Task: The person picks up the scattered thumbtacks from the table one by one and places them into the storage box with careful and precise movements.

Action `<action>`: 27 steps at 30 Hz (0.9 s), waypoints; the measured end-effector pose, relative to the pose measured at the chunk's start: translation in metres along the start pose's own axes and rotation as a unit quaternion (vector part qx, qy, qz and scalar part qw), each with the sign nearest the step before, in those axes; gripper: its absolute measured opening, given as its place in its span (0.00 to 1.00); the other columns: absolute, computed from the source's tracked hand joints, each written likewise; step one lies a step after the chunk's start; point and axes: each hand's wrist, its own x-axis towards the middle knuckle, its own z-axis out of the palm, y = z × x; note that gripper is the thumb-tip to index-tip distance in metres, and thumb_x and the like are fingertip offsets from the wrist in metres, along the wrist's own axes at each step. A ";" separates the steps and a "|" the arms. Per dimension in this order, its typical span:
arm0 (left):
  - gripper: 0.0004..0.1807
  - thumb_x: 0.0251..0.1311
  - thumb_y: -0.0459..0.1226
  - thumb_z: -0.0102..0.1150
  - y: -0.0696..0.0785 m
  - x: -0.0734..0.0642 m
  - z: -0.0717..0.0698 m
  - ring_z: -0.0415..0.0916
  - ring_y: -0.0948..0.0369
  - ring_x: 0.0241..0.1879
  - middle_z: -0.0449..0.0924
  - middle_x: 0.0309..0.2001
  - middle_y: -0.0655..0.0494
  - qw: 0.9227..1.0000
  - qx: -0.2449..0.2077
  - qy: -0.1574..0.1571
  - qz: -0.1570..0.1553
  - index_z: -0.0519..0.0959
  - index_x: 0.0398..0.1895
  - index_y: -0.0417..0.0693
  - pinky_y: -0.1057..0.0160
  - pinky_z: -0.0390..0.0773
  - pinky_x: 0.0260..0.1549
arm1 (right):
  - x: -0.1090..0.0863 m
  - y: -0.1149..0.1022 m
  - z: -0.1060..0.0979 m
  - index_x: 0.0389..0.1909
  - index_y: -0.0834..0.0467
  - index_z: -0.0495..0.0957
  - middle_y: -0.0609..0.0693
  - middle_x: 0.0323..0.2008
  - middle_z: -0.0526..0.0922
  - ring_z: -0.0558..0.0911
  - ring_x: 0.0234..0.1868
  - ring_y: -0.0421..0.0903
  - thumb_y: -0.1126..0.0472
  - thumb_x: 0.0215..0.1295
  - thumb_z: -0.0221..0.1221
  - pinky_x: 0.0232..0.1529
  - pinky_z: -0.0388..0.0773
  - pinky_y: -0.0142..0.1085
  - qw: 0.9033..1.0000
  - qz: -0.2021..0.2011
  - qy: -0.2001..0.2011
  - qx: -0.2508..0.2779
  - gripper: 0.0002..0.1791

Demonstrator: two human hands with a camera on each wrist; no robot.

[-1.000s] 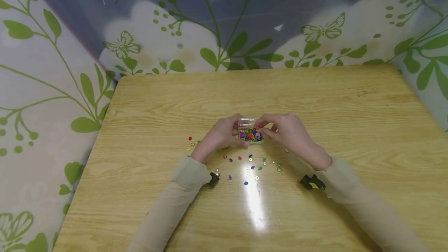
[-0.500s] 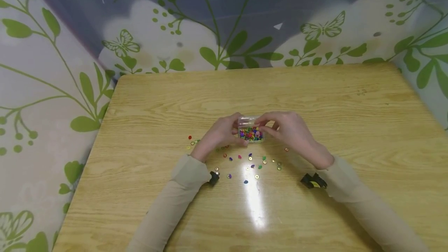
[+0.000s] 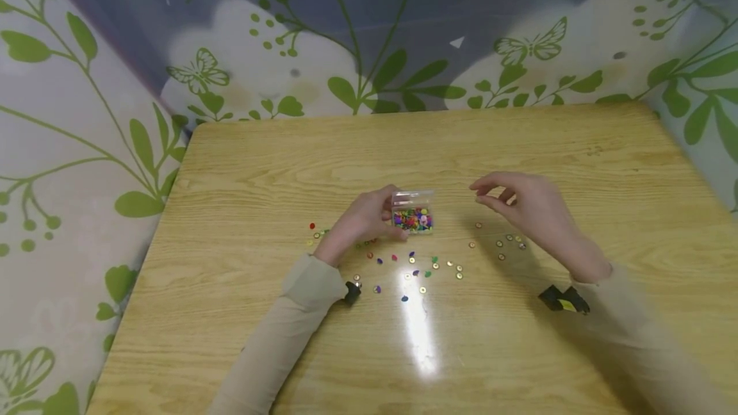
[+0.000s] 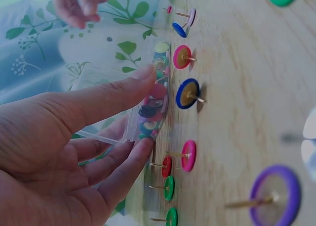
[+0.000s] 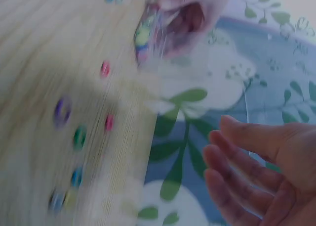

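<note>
A small clear plastic box (image 3: 412, 229) of colourful thumbtacks sits on the table with its hinged lid (image 3: 412, 198) up. My left hand (image 3: 369, 216) grips it from the left, and in the left wrist view the thumb and fingers of that hand (image 4: 74, 132) lie on opposite sides of it. To the right of the box, my right hand (image 3: 527, 210) hovers above the table, apart from everything. In the right wrist view, its fingers (image 5: 237, 166) are loosely bent, with nothing between them and the thumb.
Loose thumbtacks lie scattered in front of the box, such as a purple tack (image 4: 276, 196) and a blue tack (image 4: 188, 93). Several more tacks (image 3: 500, 244) lie near the right hand. The wooden table (image 3: 288, 165) meets a leaf-patterned backdrop (image 3: 311, 63) behind.
My right hand has left the box and moved to the right, uncovering several tacks on the table. My left hand and the box stay in place.
</note>
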 end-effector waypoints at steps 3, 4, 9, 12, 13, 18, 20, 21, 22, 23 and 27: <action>0.38 0.50 0.38 0.79 0.000 0.000 0.000 0.77 0.54 0.55 0.79 0.57 0.50 1.000 0.000 0.000 0.001 0.72 0.65 0.52 0.55 0.78 0.57 | -0.012 0.013 -0.010 0.45 0.54 0.86 0.50 0.40 0.90 0.86 0.28 0.45 0.65 0.61 0.70 0.25 0.77 0.36 1.000 0.012 -0.015 -0.014 0.11; 0.38 0.50 0.38 0.79 0.000 0.000 0.000 0.77 0.54 0.55 0.79 0.57 0.50 1.000 0.000 0.000 0.001 0.72 0.65 0.52 0.54 0.78 0.57 | -0.016 0.017 -0.012 0.44 0.54 0.86 0.51 0.39 0.90 0.86 0.28 0.45 0.65 0.61 0.70 0.26 0.77 0.36 1.000 0.014 -0.020 -0.019 0.11; 0.38 0.51 0.39 0.79 0.000 0.000 0.000 0.76 0.54 0.54 0.78 0.56 0.51 1.000 0.002 0.000 0.001 0.72 0.66 0.53 0.55 0.78 0.57 | -0.036 0.031 -0.018 0.37 0.54 0.87 0.48 0.35 0.89 0.84 0.27 0.43 0.66 0.58 0.72 0.26 0.76 0.37 0.997 0.032 -0.052 -0.039 0.08; 0.37 0.51 0.39 0.79 0.000 0.000 0.000 0.76 0.55 0.54 0.79 0.56 0.51 1.000 0.004 0.001 0.002 0.73 0.65 0.53 0.55 0.78 0.56 | -0.045 0.035 -0.019 0.33 0.50 0.86 0.43 0.31 0.88 0.83 0.27 0.41 0.64 0.56 0.73 0.26 0.75 0.36 0.995 0.039 -0.081 -0.053 0.07; 0.36 0.51 0.39 0.79 0.000 0.000 0.000 0.76 0.55 0.54 0.79 0.56 0.51 1.000 0.004 0.001 0.003 0.73 0.64 0.53 0.55 0.78 0.56 | -0.047 0.036 -0.019 0.32 0.49 0.86 0.42 0.31 0.87 0.82 0.27 0.40 0.62 0.55 0.74 0.26 0.75 0.35 0.993 0.041 -0.093 -0.056 0.07; 0.36 0.50 0.38 0.79 0.000 -0.001 -0.001 0.77 0.54 0.54 0.79 0.56 0.51 1.000 0.004 0.002 0.004 0.73 0.64 0.53 0.55 0.78 0.56 | -0.053 0.040 -0.014 0.30 0.45 0.85 0.38 0.29 0.87 0.79 0.26 0.36 0.57 0.55 0.75 0.26 0.73 0.34 0.985 0.068 -0.148 -0.056 0.07; 0.37 0.50 0.38 0.79 0.001 -0.001 -0.001 0.77 0.54 0.55 0.79 0.57 0.50 1.000 0.002 0.001 0.003 0.73 0.65 0.53 0.55 0.78 0.57 | -0.055 0.041 -0.011 0.30 0.45 0.85 0.38 0.29 0.87 0.79 0.26 0.36 0.55 0.55 0.75 0.26 0.74 0.35 0.982 0.081 -0.160 -0.051 0.07; 0.37 0.50 0.38 0.79 0.001 -0.001 -0.001 0.77 0.54 0.55 0.79 0.57 0.50 1.000 0.001 0.001 0.002 0.73 0.65 0.52 0.55 0.78 0.57 | -0.056 0.042 -0.010 0.30 0.45 0.85 0.38 0.28 0.87 0.79 0.26 0.36 0.55 0.54 0.75 0.27 0.75 0.36 0.982 0.083 -0.164 -0.050 0.07; 0.37 0.50 0.38 0.79 0.001 -0.001 -0.001 0.77 0.54 0.55 0.79 0.57 0.50 1.000 0.002 0.000 0.001 0.72 0.65 0.53 0.55 0.78 0.57 | -0.056 0.043 -0.009 0.29 0.45 0.85 0.38 0.28 0.87 0.80 0.26 0.36 0.55 0.54 0.75 0.27 0.75 0.37 0.981 0.085 -0.166 -0.048 0.07; 0.37 0.50 0.38 0.79 0.001 -0.002 -0.001 0.77 0.54 0.55 0.79 0.58 0.50 1.000 0.002 0.000 0.000 0.72 0.65 0.53 0.55 0.78 0.57 | -0.057 0.043 -0.008 0.29 0.45 0.85 0.39 0.28 0.87 0.80 0.26 0.37 0.55 0.54 0.75 0.27 0.76 0.38 0.981 0.084 -0.166 -0.049 0.07; 0.37 0.50 0.38 0.79 0.002 -0.002 -0.001 0.76 0.54 0.54 0.79 0.57 0.50 1.000 0.004 0.001 -0.001 0.72 0.65 0.53 0.55 0.78 0.56 | -0.058 0.045 -0.004 0.28 0.47 0.85 0.41 0.27 0.88 0.83 0.26 0.39 0.55 0.53 0.75 0.29 0.79 0.43 0.983 0.082 -0.156 -0.047 0.07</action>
